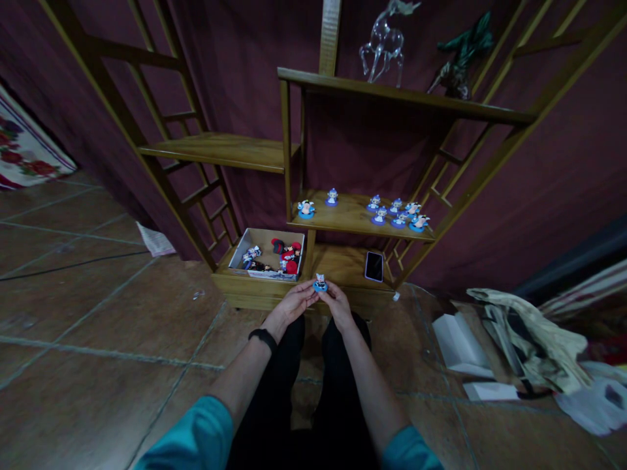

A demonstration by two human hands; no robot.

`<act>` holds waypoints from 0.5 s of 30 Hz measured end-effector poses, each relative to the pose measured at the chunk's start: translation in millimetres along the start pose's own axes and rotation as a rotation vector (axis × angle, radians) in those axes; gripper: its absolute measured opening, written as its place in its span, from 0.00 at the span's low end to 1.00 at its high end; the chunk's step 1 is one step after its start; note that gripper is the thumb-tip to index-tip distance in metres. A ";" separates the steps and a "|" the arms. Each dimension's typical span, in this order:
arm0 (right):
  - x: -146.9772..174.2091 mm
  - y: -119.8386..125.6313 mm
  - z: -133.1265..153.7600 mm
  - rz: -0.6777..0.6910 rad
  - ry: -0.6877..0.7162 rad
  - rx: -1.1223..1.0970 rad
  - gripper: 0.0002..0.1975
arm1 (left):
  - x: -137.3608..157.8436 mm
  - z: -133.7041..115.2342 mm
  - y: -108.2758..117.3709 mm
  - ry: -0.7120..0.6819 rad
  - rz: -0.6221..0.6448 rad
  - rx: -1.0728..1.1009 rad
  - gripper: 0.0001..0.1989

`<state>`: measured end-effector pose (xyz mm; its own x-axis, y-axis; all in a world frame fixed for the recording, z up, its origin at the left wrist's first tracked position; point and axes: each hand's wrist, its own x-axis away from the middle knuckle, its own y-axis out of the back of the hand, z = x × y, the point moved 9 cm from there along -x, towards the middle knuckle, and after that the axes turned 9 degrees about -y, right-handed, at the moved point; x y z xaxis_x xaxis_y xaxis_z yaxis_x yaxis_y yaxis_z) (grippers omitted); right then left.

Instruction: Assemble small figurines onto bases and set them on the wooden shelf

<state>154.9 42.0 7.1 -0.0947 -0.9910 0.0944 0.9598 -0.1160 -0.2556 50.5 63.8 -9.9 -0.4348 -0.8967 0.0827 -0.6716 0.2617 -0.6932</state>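
A small figurine point(320, 282) with a white head and a blue round base is held between my two hands, in front of the low shelf. My left hand point(296, 300) grips it from the left with the fingertips. From the right, my right hand point(337, 303) pinches its base. Beyond my left hand an open cardboard box point(267, 240) holds several more figurines, some red and black, some white and blue. On the middle shelf point(343, 212) stand several similar figurines, with purple bases point(379, 217) or blue bases point(306, 209).
A phone point(373, 266) lies on the bottom shelf, at the right. A glass deer point(385, 42) and a dark green statue point(463, 59) stand on the top shelf. White boxes point(460, 346), a beige cloth bag point(533, 339) and a plastic bag point(600, 398) lie on the floor at right.
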 end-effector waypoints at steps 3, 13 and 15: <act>2.4 -3.3 4.2 0.026 0.009 -0.014 0.21 | 0.6 -1.7 -1.0 -0.007 -0.008 -0.001 0.19; 2.9 -6.3 1.5 0.047 -0.025 0.011 0.20 | -0.2 -3.0 -0.1 -0.014 -0.042 -0.035 0.16; 2.6 -6.6 -0.1 0.048 -0.034 0.002 0.20 | -0.2 -2.8 0.1 -0.010 -0.046 -0.042 0.16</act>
<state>148.3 40.2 9.0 -0.0396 -0.9926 0.1152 0.9636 -0.0685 -0.2586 48.7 65.0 -8.0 -0.3969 -0.9117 0.1062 -0.7156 0.2349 -0.6578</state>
